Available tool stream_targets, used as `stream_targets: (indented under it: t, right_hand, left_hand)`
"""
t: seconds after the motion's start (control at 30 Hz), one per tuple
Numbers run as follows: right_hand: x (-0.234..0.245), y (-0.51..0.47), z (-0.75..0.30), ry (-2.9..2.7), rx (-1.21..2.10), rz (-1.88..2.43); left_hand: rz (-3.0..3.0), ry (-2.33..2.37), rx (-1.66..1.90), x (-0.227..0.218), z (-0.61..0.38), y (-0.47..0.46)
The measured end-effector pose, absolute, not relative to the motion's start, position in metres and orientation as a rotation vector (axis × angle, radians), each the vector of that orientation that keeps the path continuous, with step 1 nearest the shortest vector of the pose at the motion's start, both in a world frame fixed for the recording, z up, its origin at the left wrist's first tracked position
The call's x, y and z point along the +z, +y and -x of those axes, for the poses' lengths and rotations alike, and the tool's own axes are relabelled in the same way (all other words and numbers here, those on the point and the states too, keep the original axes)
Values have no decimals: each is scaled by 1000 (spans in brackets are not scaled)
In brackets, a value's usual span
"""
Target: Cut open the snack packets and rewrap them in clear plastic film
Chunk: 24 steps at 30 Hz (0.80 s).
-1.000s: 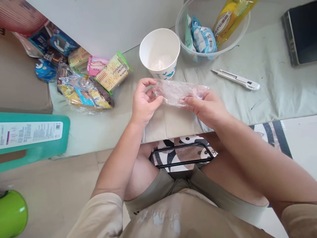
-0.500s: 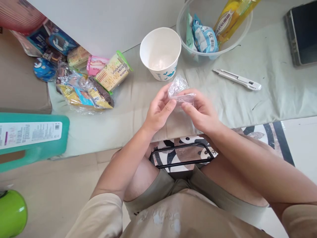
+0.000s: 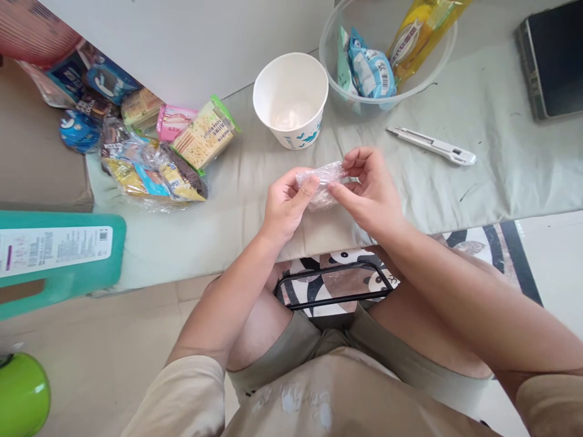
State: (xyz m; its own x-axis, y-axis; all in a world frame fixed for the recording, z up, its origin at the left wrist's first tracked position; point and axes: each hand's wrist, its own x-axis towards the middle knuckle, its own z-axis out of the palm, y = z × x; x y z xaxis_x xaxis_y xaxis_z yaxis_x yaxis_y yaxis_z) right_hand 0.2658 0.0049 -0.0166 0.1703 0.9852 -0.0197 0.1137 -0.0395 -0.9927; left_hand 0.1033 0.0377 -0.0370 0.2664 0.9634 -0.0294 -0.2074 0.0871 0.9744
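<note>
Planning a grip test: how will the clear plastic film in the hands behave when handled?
Probably floppy: the clear plastic film is bunched up between left hand and right hand. Likely very light, as fingertip pinches alone hold it.

The person wears a beige short-sleeved shirt [image 3: 346,406] with whitish smudges on its front and khaki shorts [image 3: 410,364]; the forearms, left hand [image 3: 285,203] and right hand [image 3: 368,194] are bare.

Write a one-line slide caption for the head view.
Left hand and right hand pinch a crumpled clear wrapper in front of a white paper cup, utility knife nearby.
</note>
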Motion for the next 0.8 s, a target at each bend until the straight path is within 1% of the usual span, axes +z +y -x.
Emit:
stream_targets:
  t: [0.13,0.3,0.43,0.6,0.8]
  right_hand:
    - [-14,4,-268,-1192,1056,1344]
    - [-9,5,-269,-1234,1003,1345]
    - [-12,6,-270,-1208,1032,1329]
    - [-13,7,-270,-1138,1143,1299]
    - [-6,9,-270,-1051,1318,1323]
  left_hand:
    - [-1171,929,1068,-33,-103,39]
    - [-1259,838,982,-31,-103,36]
    - [-1297,819,973,-30,-103,37]
    - [-1229,905,1014,-27,-102,40]
    - [-1169,915,968,-26,-99,40]
